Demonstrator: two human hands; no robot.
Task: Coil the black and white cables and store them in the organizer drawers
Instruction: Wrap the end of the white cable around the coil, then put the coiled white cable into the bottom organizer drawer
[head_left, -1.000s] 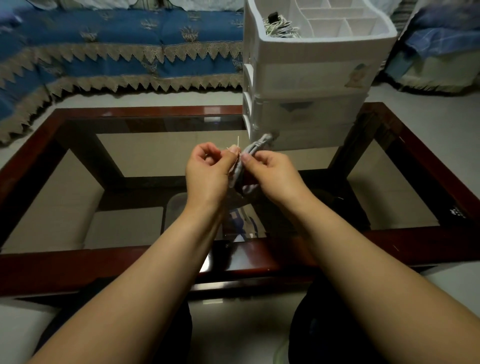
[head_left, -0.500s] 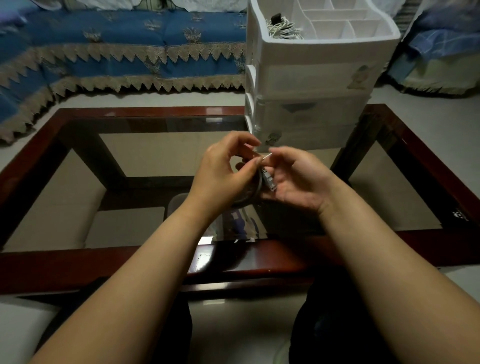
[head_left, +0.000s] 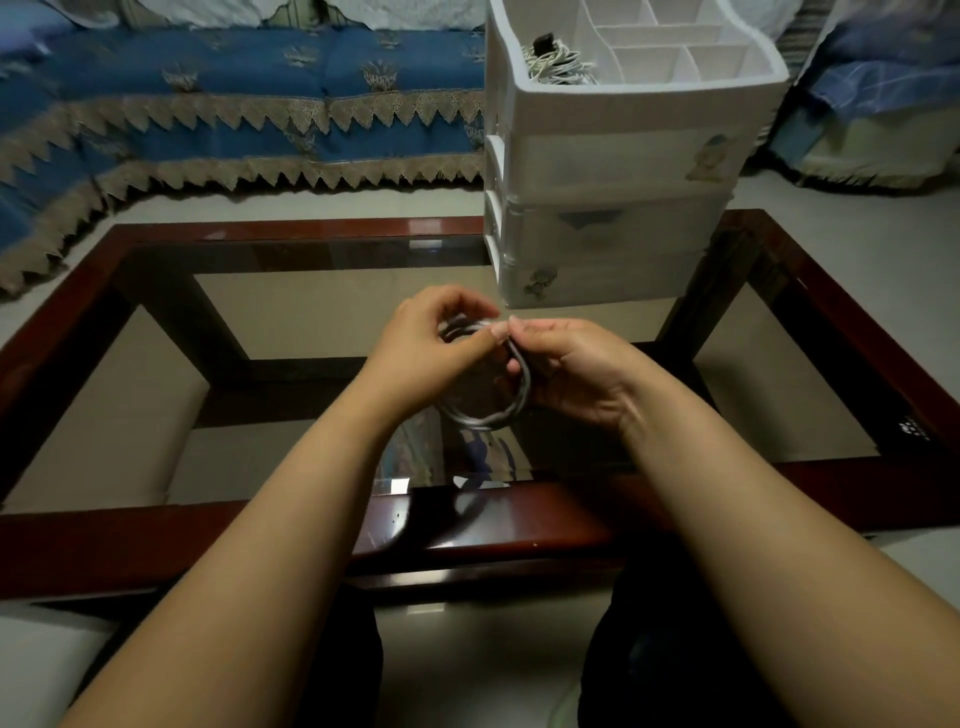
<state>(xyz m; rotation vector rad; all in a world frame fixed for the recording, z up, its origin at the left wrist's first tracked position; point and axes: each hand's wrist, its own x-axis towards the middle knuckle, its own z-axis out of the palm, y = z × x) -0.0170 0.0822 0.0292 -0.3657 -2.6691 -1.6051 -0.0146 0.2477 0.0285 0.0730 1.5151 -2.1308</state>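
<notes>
Much of the white cable (head_left: 511, 400) is hidden from me: only the lower arc of its coil shows between the palms, and I cannot make out its ends or plug. My left hand (head_left: 431, 353) curls around the coil's left side, thumb and forefinger closed on the strands at the top. My right hand (head_left: 566, 369) meets it there, fingertips (head_left: 519, 328) pinched on the same strands, the other fingers loosely bent behind the loop. The coil hangs in the air above the glass table (head_left: 322, 312), just in front of the organizer (head_left: 613, 156). Its top tray holds another coiled cable (head_left: 558, 65) in the left compartment; the drawers below look shut. The near table rim (head_left: 208, 540) runs under both forearms, with bare glass to the left.
</notes>
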